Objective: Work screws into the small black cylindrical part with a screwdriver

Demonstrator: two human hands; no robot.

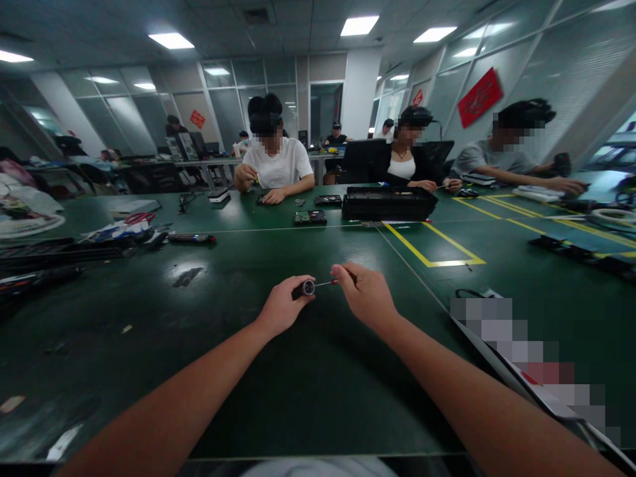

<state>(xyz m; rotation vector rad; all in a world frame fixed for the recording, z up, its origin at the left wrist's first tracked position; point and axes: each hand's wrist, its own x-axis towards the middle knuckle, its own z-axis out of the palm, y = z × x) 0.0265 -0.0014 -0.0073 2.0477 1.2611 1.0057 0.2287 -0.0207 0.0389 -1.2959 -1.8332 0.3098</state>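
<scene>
Above green tabletop [298,404], left hand [284,305] curls round a cylinder [309,287], right hand [368,291] pinching a red-ended rod [324,284] beside it.

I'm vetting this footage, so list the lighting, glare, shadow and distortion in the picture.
Head view: ceiling lights blown out to white; head view: a pale glare patch on the table, left of the left hand; head view: dark shadow below the right arm; head view: the left pillar leaning, likely lens distortion; head view: the rod too small for fine detail.
</scene>
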